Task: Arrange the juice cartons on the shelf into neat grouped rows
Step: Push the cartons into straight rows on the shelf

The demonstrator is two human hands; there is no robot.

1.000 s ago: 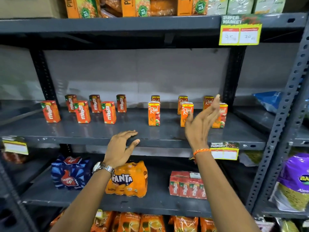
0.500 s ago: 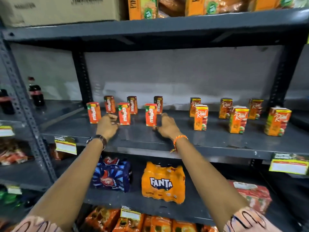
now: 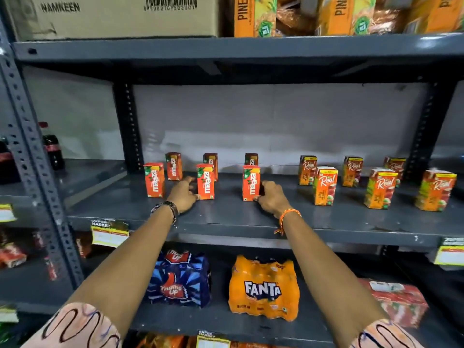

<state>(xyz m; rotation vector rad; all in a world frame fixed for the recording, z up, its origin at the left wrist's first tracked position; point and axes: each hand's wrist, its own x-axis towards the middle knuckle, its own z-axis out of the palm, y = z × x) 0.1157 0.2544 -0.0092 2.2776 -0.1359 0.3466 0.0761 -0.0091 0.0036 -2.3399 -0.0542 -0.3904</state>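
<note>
Several red-orange Maaza cartons stand in two loose rows on the left of the grey shelf [image 3: 238,217]. Orange Real cartons [image 3: 325,185] stand scattered to the right. My left hand [image 3: 183,194] is curled on the left side of the middle front Maaza carton [image 3: 206,181]. My right hand [image 3: 270,197] grips the right side of the right front Maaza carton [image 3: 251,183], thumb at its base. Another front Maaza carton [image 3: 154,180] stands free on the left. Both held cartons are upright on the shelf.
A shelf above carries a cardboard box [image 3: 113,16] and tall juice packs [image 3: 253,16]. Below lie a Thums Up pack [image 3: 178,280], a Fanta pack [image 3: 263,288] and a red pack [image 3: 399,302]. Cola bottles [image 3: 51,151] stand at far left. Uprights frame the bay.
Both hands moved left from the Real cartons and shelf edge to the Maaza group, then closed on two front cartons. My view swung left and drew closer.
</note>
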